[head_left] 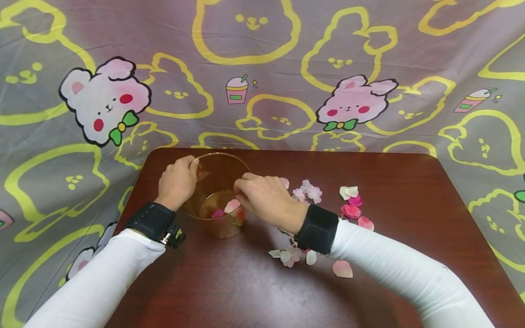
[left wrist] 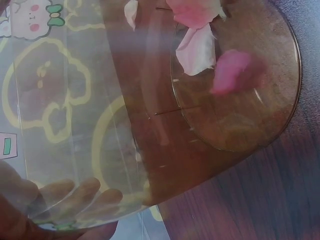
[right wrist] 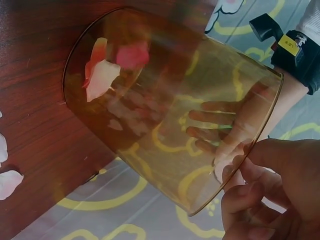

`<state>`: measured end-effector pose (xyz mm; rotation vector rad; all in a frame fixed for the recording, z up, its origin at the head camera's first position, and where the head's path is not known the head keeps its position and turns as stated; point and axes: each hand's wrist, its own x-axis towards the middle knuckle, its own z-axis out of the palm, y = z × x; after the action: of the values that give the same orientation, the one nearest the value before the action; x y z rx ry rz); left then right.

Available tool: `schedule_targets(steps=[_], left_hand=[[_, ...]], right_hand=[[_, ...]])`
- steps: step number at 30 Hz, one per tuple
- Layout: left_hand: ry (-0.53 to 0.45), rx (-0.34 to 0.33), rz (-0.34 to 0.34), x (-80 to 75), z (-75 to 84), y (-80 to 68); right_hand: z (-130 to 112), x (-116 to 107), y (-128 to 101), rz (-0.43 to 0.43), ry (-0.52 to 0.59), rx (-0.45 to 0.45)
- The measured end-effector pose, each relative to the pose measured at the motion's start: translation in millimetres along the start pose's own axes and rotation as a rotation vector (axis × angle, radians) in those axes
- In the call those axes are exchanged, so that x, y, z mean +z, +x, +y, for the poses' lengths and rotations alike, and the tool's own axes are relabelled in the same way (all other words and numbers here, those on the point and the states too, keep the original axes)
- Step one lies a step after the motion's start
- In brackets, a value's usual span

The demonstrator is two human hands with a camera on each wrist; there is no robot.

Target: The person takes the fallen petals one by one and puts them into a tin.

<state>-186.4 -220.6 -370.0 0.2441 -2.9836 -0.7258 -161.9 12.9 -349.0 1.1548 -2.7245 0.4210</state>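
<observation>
Fingers of the left hand curl round the far-left wall of the clear amber cup, gripping its rim; the cup stands on the dark wooden surface near the back-left corner; inside it, at the bottom, lie a pale petal and a deep pink petal; the right hand rests at the cup's right rim, fingers bent and pinching the rim edge between thumb and forefinger; right of that hand, loose petals in pink and white lie scattered on the surface; a patterned cartoon cloth hangs behind.
</observation>
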Motion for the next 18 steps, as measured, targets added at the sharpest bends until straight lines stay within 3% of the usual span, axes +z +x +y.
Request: schedule_targets(steps=[18], left_hand=[[0.002,0.015,0.002,0.6,-0.1,-0.5]], right_hand=[[4.8,-2.3,-3.1,0.032,0.045,0.032]])
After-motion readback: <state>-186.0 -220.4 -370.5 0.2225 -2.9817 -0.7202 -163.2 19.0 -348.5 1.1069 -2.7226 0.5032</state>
